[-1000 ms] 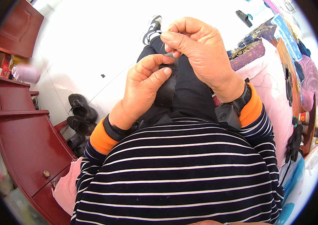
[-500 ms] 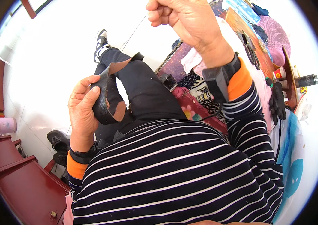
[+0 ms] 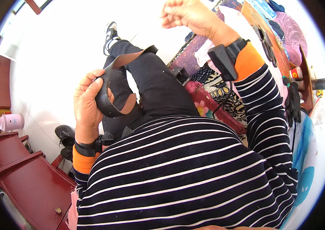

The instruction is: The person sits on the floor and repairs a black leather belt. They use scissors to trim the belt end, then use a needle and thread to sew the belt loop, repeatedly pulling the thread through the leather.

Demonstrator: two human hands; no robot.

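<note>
In my left hand I grip a dark brown leather strap, thumb on one face and fingers behind it. The strap bends into a loop: one end curls round beside my hand, showing its lighter brown inner side, and the other stretches over my dark trousers toward the knee. My right hand is raised near the top edge, away from the strap. Its fingers are curled in, and whatever they hold, if anything, is too small to make out. Both wrists wear black devices.
At right, a patterned cloth-covered seat bears a small black boxy device, scissors and black gloves. Beyond them is a dark cylinder. On my left are red wooden furniture, a pink container and black shoes.
My right forearm has reached farther out, and its hand looks smaller. The left hand keeps its grip on the strap. The whole view has shifted slightly.
</note>
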